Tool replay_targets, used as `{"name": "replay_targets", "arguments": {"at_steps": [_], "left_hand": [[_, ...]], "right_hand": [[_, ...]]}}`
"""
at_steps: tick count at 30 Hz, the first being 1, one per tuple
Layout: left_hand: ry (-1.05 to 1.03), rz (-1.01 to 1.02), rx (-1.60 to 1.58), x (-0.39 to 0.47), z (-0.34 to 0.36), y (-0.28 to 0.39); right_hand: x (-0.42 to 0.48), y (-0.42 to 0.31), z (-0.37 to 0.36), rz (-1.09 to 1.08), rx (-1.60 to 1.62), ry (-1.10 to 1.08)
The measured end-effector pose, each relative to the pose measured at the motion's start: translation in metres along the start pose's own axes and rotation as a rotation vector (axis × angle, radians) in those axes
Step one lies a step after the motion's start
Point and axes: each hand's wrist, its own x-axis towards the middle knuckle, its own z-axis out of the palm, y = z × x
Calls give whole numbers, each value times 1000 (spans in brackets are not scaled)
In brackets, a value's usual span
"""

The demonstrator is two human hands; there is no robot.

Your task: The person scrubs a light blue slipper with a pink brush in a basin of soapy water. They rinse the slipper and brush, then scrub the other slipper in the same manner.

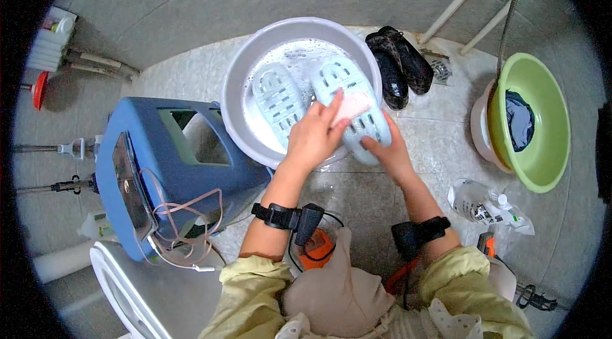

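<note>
My right hand [394, 150] grips the heel end of a light blue plastic slipper [370, 140], its slotted sole facing up, over the near right rim of a lavender basin [232, 114]. Pressed on the middle of that sole is a pale pink brush or scrubber [353, 108], held in my left hand [318, 133]. A second light blue slipper [276, 95] lies in the basin's sudsy water [306, 50], to the left of the first one. The underside of the pink piece is hidden.
Black shoes [399, 64] stand right of the basin, near a floor drain [441, 70]. Further right are a green basin [545, 138] with dark cloth inside and a plastic bottle [471, 200]. A blue plastic stool [114, 148] at left bears a phone [131, 186] and a tangled cable.
</note>
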Motion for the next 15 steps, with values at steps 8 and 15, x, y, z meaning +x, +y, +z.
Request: {"name": "replay_targets", "arguments": {"at_steps": [8, 15], "left_hand": [[-107, -74, -45, -12, -37, -7], [-7, 200, 37, 16, 4, 21]], "right_hand": [[1, 33, 5, -72, 142, 27], [1, 41, 11, -116, 119, 87]]}}
